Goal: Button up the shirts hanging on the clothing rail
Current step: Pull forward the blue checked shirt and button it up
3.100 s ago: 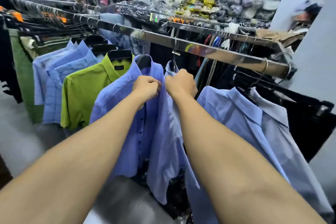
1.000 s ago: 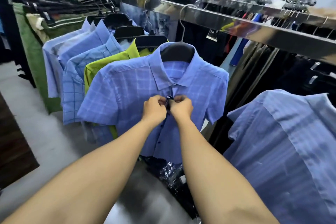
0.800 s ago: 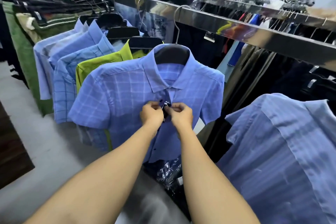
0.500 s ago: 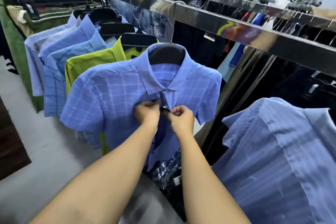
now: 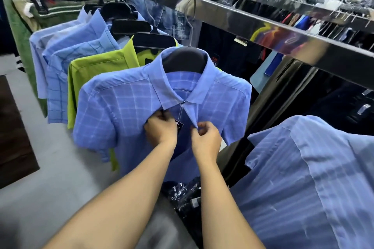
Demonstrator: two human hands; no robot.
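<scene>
A blue checked short-sleeved shirt (image 5: 121, 107) hangs on a black hanger (image 5: 185, 60) from the shiny metal clothing rail (image 5: 263, 30). Its collar is closed at the top and the front below gapes open. My left hand (image 5: 160, 129) pinches the left front edge just under the collar. My right hand (image 5: 206, 137) pinches the right front edge a little lower. A small dark tag (image 5: 179, 124) on a string dangles between the two hands.
To the left hang a lime green shirt (image 5: 95, 75) and several pale blue shirts (image 5: 66, 50). Another blue striped shirt (image 5: 303, 178) hangs close at the right. Dark clothes fill the racks behind. Plastic-wrapped dark goods (image 5: 186, 194) lie below, on a grey floor (image 5: 50, 188).
Both hands have dropped from the collar button to the placket lower down and moved slightly apart. The shirt has turned to face me.
</scene>
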